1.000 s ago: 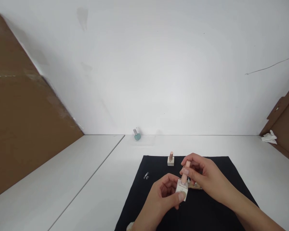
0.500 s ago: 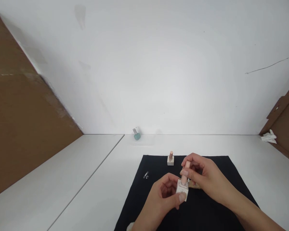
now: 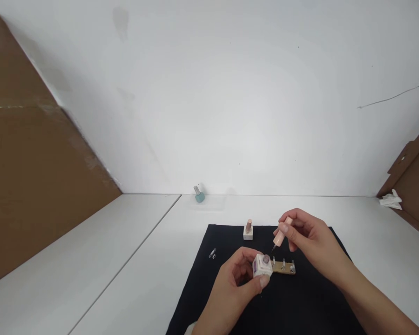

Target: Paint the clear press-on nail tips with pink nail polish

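My left hand (image 3: 235,284) is closed around a square white nail polish bottle (image 3: 261,267), its uncapped neck facing up. Between the fingertips of my right hand (image 3: 303,230) is the bottle's pale pink cap with brush (image 3: 282,232). The dark brush end points down and left, just above the bottle neck and apart from it. Behind the bottle lies a brown cardboard strip (image 3: 282,268) with several small clear pieces standing on it; its left end is hidden by the bottle.
A second square white polish bottle (image 3: 248,230) with a pink cap stands on the black cloth (image 3: 265,307). Small clear pieces (image 3: 212,253) lie at the cloth's left. Near the wall is a teal polish bottle (image 3: 199,195). White crumpled tissue (image 3: 391,200) sits at the right edge.
My right hand has lifted the cap with its brush out of the bottle and moved up and right. The bottle neck and the cardboard strip are now exposed. My left hand keeps its hold.
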Demonstrator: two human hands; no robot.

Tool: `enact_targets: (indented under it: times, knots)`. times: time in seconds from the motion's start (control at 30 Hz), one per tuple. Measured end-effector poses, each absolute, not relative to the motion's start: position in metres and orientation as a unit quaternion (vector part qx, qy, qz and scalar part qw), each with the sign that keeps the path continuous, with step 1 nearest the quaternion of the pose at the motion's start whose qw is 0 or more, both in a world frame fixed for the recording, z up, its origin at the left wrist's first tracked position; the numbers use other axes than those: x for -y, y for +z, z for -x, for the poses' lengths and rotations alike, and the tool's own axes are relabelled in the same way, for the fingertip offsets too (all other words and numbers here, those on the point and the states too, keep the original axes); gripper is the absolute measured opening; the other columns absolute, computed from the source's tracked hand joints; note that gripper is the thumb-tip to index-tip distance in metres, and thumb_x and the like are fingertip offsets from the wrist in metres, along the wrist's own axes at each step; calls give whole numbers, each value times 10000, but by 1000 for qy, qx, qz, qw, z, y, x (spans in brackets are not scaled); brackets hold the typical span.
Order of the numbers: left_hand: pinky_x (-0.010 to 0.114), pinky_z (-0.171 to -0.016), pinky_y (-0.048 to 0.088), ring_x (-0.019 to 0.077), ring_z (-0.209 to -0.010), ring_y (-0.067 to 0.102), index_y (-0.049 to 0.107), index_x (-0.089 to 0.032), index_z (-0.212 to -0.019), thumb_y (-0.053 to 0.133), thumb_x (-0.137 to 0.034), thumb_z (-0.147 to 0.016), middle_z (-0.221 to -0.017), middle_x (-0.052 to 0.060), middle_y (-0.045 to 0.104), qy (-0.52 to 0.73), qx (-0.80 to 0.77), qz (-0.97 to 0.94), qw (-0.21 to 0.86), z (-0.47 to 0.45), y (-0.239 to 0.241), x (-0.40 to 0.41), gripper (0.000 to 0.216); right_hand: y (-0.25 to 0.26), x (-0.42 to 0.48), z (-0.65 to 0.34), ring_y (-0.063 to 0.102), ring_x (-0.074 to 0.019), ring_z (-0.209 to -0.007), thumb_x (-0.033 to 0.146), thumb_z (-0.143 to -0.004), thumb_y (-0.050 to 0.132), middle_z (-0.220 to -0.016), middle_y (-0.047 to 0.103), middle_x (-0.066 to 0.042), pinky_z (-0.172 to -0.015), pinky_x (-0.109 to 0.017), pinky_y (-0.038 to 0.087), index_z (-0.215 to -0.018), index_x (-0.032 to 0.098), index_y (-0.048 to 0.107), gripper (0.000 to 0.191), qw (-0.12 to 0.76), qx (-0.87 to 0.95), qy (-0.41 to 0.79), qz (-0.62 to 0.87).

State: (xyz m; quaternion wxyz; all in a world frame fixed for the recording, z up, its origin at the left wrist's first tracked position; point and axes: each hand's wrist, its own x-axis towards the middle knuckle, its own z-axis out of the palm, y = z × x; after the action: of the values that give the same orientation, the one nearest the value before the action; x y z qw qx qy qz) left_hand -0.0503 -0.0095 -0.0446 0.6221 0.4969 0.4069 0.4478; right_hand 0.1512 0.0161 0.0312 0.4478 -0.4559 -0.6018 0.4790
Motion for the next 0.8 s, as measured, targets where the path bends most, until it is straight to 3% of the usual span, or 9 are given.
enact_targets:
  times: [0.3, 0.47, 0.63, 0.8]
  knots:
    - [283, -734, 478, 183, -793, 612, 703, -215, -968, 874, -249, -729, -864, 1, 706, 443, -430, -501, 606, 51, -33, 10, 296, 45, -18, -167, 539, -121, -568, 557, -944, 686, -801, 777, -36, -590, -272, 483, -921, 206, 651, 354, 473, 598, 452, 462]
    - [322, -867, 515, 235, -939, 674, 714, -248, -1112, 850, -319, -792, -1005, 37, 760, 437, -438, -530, 580, 54, -39, 10, 355, 71, -10, -197, 528, -114, -572, 520, -919, 743, -812, 768, -37, -611, -277, 498, -908, 211, 717, 311, 594, 548, 345, 477]
    - [336, -854, 527, 267, -935, 697, 733, -252, -966, 869, -387, -743, -957, 37, 779, 463, -457, -532, 541, 50, -32, 14, 295, 95, 3, -234, 520, -129, -556, 468, -889, 794, -790, 738, -37, -520, -280, 437, -936, 224, 751, 252, 734, 461, 217, 449]
    - [417, -947, 506, 309, -1051, 707, 678, -256, -890, 821, -219, -724, -1027, 48, 810, 404, -436, -601, 535, 16, 4, -4, 223, 109, 15, -242, 512, -130, -543, 406, -927, 761, -788, 727, -41, -511, -290, 429, -893, 230, 736, 181, 783, 438, 168, 408]
